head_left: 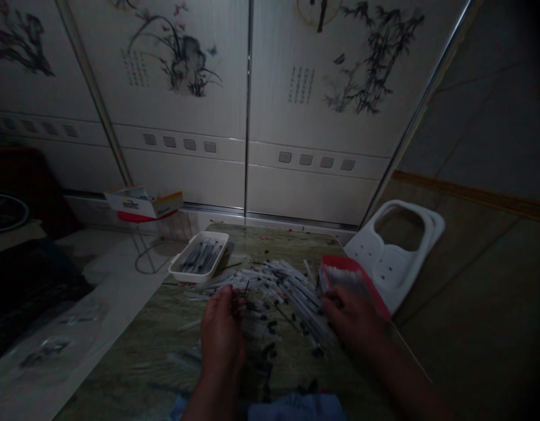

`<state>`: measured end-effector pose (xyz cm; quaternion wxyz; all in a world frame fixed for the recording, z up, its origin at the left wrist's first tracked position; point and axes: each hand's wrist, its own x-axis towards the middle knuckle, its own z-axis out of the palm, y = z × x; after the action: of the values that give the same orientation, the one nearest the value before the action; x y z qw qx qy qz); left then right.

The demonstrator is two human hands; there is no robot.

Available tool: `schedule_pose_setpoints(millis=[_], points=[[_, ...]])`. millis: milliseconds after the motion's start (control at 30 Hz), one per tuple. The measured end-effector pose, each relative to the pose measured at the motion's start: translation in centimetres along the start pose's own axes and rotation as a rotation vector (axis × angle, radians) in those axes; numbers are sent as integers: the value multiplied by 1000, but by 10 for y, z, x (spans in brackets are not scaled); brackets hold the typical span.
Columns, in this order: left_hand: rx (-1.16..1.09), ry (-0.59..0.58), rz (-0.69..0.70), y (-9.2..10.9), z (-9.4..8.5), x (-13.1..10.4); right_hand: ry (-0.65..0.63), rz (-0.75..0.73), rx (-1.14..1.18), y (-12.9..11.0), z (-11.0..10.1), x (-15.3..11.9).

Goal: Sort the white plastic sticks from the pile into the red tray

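Observation:
My left hand (222, 327) is raised over the table with its thumb and fingers pinched together. A thin dark piece sticks up beside its fingertips, too blurred to name. My right hand (355, 316) has its fingers curled at the right end of a pile of clear pen barrels (291, 286), close to a red box (375, 292). Whether a barrel is between those fingers is hard to see in the dim light. Several small black pieces, like pen caps (270, 351), lie scattered between my hands. More pale barrels fill the red box.
A white tray (176, 270) of dark-tipped pens stands at the table's (134, 351) far left. Behind it, a printed carton (128, 203) sits on a red stool (158, 216). A white plastic chair (421, 257) is at the right. Sliding panels (186, 181) close off the back.

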<state>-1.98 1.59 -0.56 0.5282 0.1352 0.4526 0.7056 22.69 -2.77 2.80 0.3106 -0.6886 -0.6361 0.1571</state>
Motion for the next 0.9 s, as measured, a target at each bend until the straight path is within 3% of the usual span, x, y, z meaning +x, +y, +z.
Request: schedule_pose_setpoints(millis=[167,333,633,900], points=[[-58,28,29,2,-3,3,-232,-80,-116,-31,47,-19],[-82,69,22,9,-3,3,-361,-117,-245,-45,71,-24],[-116,49,14,9,-4,5,-366,-83,-254,-43,82,-21],[-53,20,-14,7,-4,3,-364,-34,-149,-26,66,-29]])
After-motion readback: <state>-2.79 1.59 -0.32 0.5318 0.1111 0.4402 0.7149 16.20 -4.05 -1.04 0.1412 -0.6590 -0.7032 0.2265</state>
